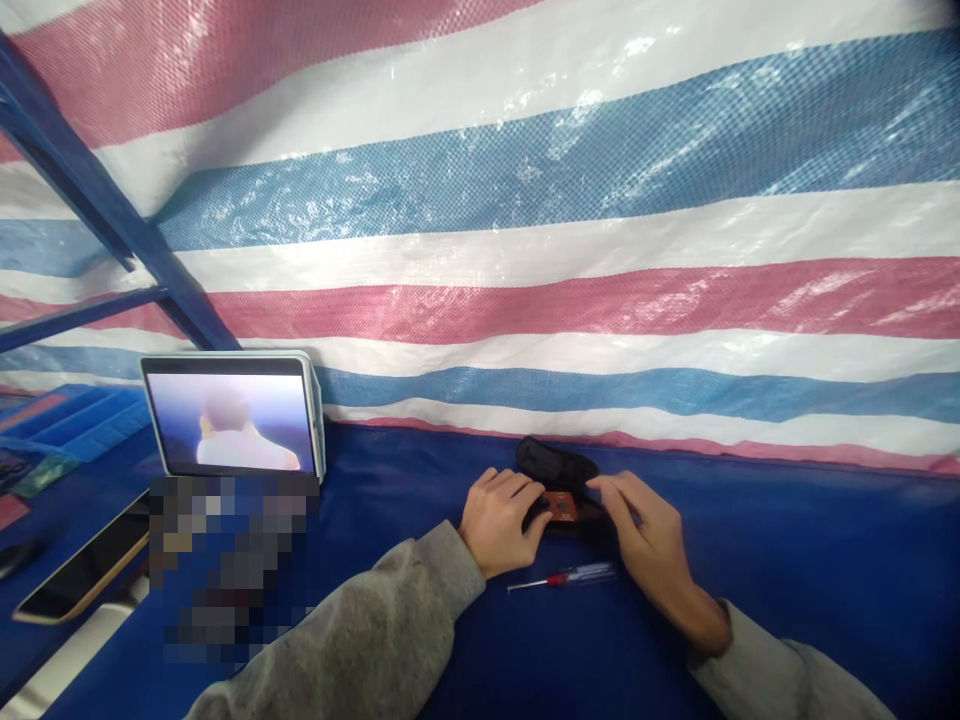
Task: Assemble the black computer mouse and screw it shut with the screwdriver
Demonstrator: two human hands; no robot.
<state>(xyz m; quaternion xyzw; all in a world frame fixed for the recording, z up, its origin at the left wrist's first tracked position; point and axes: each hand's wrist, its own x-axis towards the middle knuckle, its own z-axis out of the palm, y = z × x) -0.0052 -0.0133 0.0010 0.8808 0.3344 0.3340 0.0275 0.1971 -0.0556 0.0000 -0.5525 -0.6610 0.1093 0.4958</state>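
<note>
On the blue tabletop lies an opened black device with an orange-brown circuit board (561, 506) exposed; its outline resembles a computer mouse, but I cannot be sure. My left hand (504, 518) grips its left end, fingers curled over the edge. At its right side, my right hand (646, 535) has thumb and forefinger pinched together; anything between them is too small to make out. Just behind the board rests a curved black shell (556, 462). In front of both hands lies a screwdriver (566, 577) with a clear blue and red handle, its tip pointing left.
A tablet (229, 415) playing a video stands at the left, with a blurred-out patch in front. Left of it are a phone (86, 560), a blue compartment tray (82, 425) and a dark object (16, 558). A striped plastic sheet (562, 300) hangs behind the table.
</note>
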